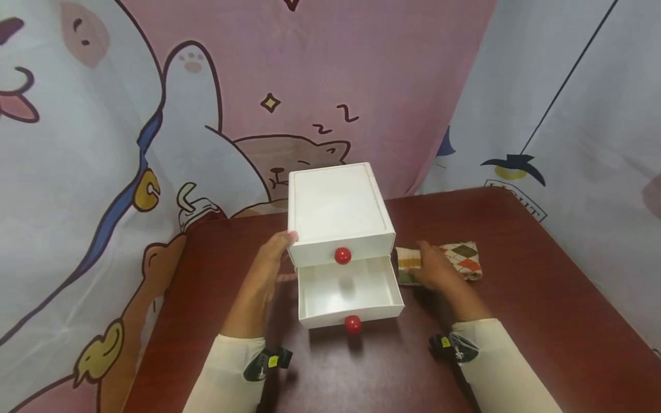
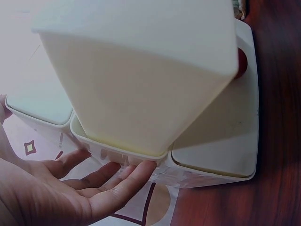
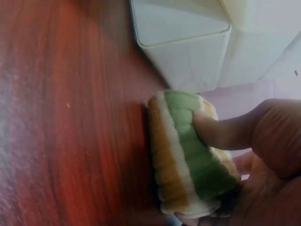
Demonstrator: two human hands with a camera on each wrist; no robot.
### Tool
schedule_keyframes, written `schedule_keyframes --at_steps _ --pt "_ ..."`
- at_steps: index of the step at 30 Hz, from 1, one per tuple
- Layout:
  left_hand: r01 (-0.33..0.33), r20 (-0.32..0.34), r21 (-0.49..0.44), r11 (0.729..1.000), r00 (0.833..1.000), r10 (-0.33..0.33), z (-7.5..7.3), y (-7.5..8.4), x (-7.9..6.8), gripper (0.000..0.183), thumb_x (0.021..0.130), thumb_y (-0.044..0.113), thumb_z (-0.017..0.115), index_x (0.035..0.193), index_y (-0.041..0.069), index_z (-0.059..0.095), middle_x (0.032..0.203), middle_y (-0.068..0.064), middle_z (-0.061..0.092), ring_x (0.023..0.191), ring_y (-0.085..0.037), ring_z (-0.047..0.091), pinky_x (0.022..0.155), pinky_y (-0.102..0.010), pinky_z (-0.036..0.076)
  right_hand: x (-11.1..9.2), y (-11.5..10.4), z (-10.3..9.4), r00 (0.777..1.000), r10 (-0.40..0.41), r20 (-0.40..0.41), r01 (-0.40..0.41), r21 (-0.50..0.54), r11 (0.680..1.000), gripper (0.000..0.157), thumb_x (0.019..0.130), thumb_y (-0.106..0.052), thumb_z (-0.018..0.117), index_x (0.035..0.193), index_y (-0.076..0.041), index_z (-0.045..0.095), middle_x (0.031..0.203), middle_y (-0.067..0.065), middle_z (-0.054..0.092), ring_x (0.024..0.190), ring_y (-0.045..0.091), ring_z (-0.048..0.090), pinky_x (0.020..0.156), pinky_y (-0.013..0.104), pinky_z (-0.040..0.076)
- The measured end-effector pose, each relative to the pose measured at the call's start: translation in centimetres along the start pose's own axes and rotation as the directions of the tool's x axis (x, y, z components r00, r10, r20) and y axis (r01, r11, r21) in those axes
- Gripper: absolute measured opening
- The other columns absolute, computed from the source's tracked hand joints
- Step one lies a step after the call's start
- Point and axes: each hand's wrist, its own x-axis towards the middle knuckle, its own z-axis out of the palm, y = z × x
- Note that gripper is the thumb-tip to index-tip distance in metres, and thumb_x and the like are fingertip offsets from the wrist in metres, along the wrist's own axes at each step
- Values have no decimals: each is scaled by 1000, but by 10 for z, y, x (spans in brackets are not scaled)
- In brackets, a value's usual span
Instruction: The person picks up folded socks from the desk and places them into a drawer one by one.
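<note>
A white drawer box (image 1: 338,203) with red knobs stands on the table, and its middle drawer (image 1: 347,289) is pulled out with nothing inside. In the left wrist view that drawer juts out between the top and bottom ones. My left hand (image 1: 265,267) rests on the box's left side, fingertips (image 2: 143,169) against the side wall and thumb at the upper front corner. To the right of the box, my right hand (image 1: 438,269) grips a folded sock (image 3: 188,150), its thumb on the ribbed striped cuff. Diamond-patterned fabric (image 1: 467,261) extends beyond the hand to the right.
The dark red wooden table (image 1: 547,321) lies under everything. Behind it and at both sides hangs a cloth with cartoon animals (image 1: 310,69). Dark devices are strapped over both white sleeves (image 1: 501,350).
</note>
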Motion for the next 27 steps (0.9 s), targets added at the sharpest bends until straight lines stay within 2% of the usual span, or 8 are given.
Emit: schedule_keyframes --at_steps 5,11,17,20,27 --pt "-4 8 5 1000 1000 4 0 0 0 57 108 44 53 152 7 54 146 -25 60 146 -43 55 100 -64 60 1 0 -1 1000 -8 17 8 -25 1000 84 91 -20 87 151 19 42 140 47 57 130 63 58 113 73 48" --pt "-10 5 12 1000 1000 10 0 -1 1 58 108 45 53 152 8 54 144 -25 61 147 -45 55 99 -64 60 2 -1 0 1000 9 21 -8 -13 1000 77 88 -20 89 143 17 51 131 42 64 116 55 65 106 69 53" --pt "-15 12 12 1000 1000 15 -1 0 -1 59 108 45 53 153 7 53 147 -25 59 147 -45 55 99 -64 60 -2 -4 -1 999 25 -25 -24 50 998 73 80 -20 95 134 10 56 128 36 66 114 50 65 102 66 54" --pt "-15 12 17 1000 1000 15 -1 0 -1 60 108 47 53 154 8 52 147 -25 59 147 -44 55 100 -65 60 -5 -6 -3 999 25 -39 -22 70 997 71 77 -19 98 126 6 54 120 32 67 106 46 64 94 60 55" --pt "-7 12 11 1000 1000 7 -1 0 -1 60 108 46 54 155 8 53 143 -25 62 146 -42 57 101 -65 60 -10 -6 -2 998 45 51 -48 56 997 68 74 -20 100 115 -2 48 106 23 66 92 37 62 77 46 54"
